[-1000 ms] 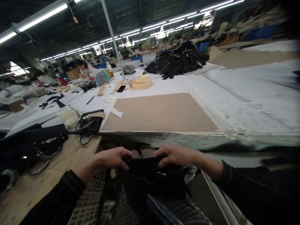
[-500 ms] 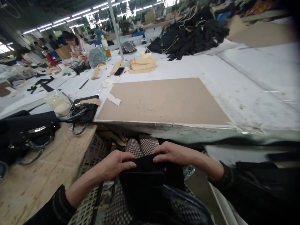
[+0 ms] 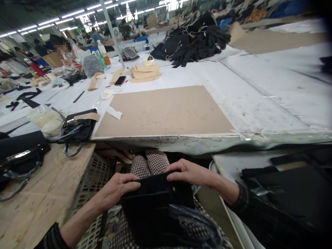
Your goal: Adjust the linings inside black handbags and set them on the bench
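Observation:
A black handbag (image 3: 150,214) lies across my lap, over checkered trousers. Its handle (image 3: 197,218), wrapped in clear plastic, hangs toward me at the lower right. My left hand (image 3: 116,188) pinches the bag's top edge at the left corner, thumb on the near side. Farther right along that same edge, my right hand (image 3: 185,171) grips with thumb and fingers, close to a small gold-coloured stud. The fingertips behind the edge are hidden by the bag.
Ahead is a white table with a brown board (image 3: 160,114) at its front edge. More black handbags (image 3: 22,152) lie at left on a wooden surface above a plastic crate (image 3: 89,180). Black pieces (image 3: 202,45) are heaped farther back. A phone (image 3: 120,81) lies near tan pieces.
The view has turned slightly right, so the table and its contents sit farther left. Both hands keep their hold on the handbag's top edge.

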Available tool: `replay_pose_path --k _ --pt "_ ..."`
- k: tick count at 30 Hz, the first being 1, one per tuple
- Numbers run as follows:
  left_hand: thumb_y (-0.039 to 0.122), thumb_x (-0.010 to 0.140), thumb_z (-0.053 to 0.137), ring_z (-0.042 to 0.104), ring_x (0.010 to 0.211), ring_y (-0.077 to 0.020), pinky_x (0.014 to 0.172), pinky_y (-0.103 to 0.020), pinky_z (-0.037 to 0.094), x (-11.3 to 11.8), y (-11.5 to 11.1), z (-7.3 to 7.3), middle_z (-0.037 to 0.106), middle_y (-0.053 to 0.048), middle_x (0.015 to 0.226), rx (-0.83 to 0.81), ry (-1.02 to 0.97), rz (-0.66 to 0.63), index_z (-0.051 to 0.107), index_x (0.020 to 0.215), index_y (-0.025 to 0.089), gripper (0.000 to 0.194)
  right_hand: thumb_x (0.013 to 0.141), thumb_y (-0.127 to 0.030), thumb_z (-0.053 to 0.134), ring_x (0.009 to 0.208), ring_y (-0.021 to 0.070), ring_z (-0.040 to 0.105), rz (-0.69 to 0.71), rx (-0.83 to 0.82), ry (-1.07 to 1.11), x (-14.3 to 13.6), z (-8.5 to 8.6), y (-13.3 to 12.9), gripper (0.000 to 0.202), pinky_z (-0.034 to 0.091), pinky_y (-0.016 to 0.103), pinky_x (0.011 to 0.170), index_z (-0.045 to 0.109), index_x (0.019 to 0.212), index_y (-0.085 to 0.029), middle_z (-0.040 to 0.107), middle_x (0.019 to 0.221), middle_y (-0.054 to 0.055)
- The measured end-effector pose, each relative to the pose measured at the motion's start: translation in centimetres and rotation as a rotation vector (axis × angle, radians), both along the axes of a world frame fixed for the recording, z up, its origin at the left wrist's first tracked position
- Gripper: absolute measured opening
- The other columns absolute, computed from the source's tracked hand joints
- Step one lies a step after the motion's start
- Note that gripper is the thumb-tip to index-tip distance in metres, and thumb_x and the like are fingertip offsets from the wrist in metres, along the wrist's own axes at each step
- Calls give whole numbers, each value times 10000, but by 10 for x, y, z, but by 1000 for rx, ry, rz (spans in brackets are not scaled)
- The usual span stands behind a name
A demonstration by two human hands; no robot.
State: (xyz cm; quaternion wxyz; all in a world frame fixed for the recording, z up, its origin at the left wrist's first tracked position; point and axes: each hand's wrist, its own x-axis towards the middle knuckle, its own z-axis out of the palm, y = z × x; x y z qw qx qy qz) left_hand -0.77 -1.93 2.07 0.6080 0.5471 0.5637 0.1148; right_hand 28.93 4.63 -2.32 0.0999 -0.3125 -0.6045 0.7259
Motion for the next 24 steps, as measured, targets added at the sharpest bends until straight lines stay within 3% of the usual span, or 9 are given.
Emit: replay_pose_path --k 3,7,10,16,21,24 --pt "466 867 622 553 727 -154 635 -225 401 3 -2 0 651 -11 781 -13 -13 7 740 925 133 358 796 -457 703 617 124 590 -41 -51 14 2 -4 -5 350 466 220 613 755 951 -148 702 760 13" --pt "474 860 636 552 708 -151 624 -224 402 3 -4 0 658 -15 773 -35 -34 7 742 960 129 374 855 -461 646 618 110 571 4 20 8 8 -1 -6 353 437 207 598 759 967 -146 696 763 8" --pt "467 858 642 547 707 -147 622 -220 395 3 -6 2 659 -16 778 -20 -49 -12 746 949 126 367 905 -454 590 662 117 582 52 113 -24 15 7 -7 354 437 210 624 757 983 -152 706 802 6" --pt "462 882 614 520 677 -135 599 -213 370 3 -15 9 642 -7 749 73 -1 -65 757 925 138 356 935 -487 543 956 212 647 235 203 -13 28 35 -8 435 493 306 864 699 1217 -195 737 1045 45" --pt "464 904 592 537 710 -140 609 -212 371 6 -27 17 659 -8 798 151 27 -116 765 942 161 352 913 -450 597 1098 229 619 308 128 20 12 48 -4 400 466 311 964 711 1200 -196 710 1173 56" --pt "436 917 586 562 762 -149 646 -215 380 9 -33 21 678 -10 856 217 58 -167 772 952 177 321 855 -421 673 1028 213 643 295 133 30 -9 46 -3 339 474 287 917 767 1068 -175 731 1095 56"
